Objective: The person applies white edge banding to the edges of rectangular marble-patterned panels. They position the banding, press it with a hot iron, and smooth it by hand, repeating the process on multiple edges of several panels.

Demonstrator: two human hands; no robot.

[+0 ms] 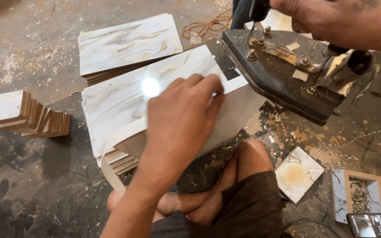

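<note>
dusty concrete floor strewn with sawdust and shavings, darker stained patches near the bottom left.

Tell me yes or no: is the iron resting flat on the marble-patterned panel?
No, the right hand holds the iron tilted in the air past the panel, which the left hand presses.

Two hands – one iron

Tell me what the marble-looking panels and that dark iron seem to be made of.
The marbled panels look like brown fibreboard under a glossy white, gold-veined laminate: the small stack shows brown edges, and a glare spot shines near the left hand. The iron, gripped by the right hand, looks like dull, dark, scuffed metal with bolts.
</note>
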